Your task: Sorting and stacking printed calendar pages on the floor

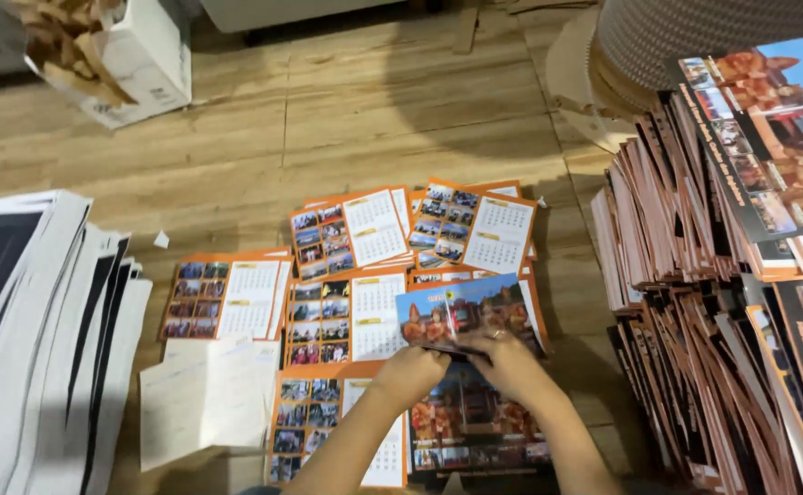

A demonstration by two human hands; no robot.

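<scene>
1. Both hands meet on one glossy printed card with a colourful temple photograph, raised just above the wooden floor. The left hand pinches its lower edge in a narrow grip, and the right hand, with a ring on one finger, is closed on the same edge just beside it.
2. The card is held only along one edge, so it could bend or crease if the hands pull apart unevenly.
3. Orange calendar sheets with small photo grids lie fanned and overlapping right under the hands; a forearm dragging across could push the small piles out of order.
4. The tall leaning stacks of orange-edged printed cards on the right stand close to the right elbow, and a nudge could tip them onto the sorted sheets.
5. A loose pale paper sheet lies curled near the left arm and could be swept aside.
6. The fingertips are hidden under the card's edge, so whether one card or several are pinched is hard to tell; it looks like one.
7. The dark printed sheet beneath the wrists is partly covered, the stack of white and black boards at left is cut off, and the white cardboard box of brown scraps is only partly in frame.
</scene>
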